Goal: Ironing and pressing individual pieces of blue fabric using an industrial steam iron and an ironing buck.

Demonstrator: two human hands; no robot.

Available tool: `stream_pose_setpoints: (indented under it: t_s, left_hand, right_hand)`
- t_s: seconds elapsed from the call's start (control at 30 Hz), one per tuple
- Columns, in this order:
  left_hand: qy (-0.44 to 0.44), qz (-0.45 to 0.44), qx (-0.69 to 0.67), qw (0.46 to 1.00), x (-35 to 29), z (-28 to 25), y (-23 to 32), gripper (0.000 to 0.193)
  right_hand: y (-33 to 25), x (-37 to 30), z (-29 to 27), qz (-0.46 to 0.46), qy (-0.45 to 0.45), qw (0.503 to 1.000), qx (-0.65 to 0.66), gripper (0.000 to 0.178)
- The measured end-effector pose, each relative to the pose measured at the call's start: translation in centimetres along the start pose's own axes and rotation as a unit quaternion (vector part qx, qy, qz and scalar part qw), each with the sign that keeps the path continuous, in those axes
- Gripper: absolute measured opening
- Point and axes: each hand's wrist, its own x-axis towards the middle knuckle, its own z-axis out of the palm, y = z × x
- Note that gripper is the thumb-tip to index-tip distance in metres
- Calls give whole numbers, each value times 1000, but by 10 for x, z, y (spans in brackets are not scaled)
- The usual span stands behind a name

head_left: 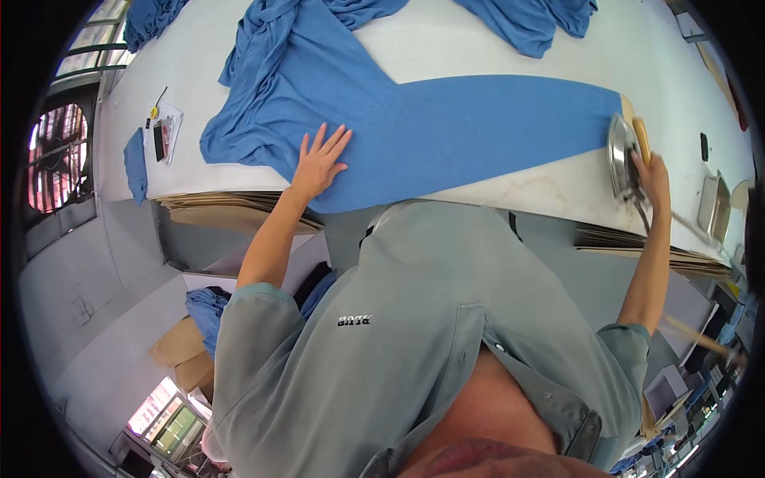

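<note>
A blue garment (478,119) lies on the white table, one long section spread smooth toward the right and the rest bunched at the left. My left hand (319,163) rests on it with fingers spread, palm down, near the bunched part. My right hand (655,177) is closed round the yellowish handle of a metal iron (618,158). The iron is at the right end of the smooth section, against its edge. A cream strip (627,107) shows just past that end. Whether the iron's sole touches the cloth I cannot tell.
More blue garments (518,24) lie at the table's far side. Papers and small tools (163,135) sit at the left, beside a blue cloth piece (135,166). A metal tray (712,203) and a small black object (704,146) are at right. Stacked brown sheets (239,209) lie under the table's edge.
</note>
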Motion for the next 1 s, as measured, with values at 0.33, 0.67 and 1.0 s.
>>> stream_pose_setpoints:
  t_s: [0.33, 0.67, 1.0]
  left_hand:
    - [43, -14, 24, 999, -23, 50, -34, 63]
    - [87, -10, -189, 978, -20, 58, -55, 58]
    - [35, -13, -339, 940, -18, 60, -76, 55]
  right_hand:
    - [-286, -15, 182, -187, -79, 975, -87, 34]
    - [-383, -224, 289, -265, -81, 957, -87, 36]
    - [-375, -241, 284, -228, -59, 967, -101, 28]
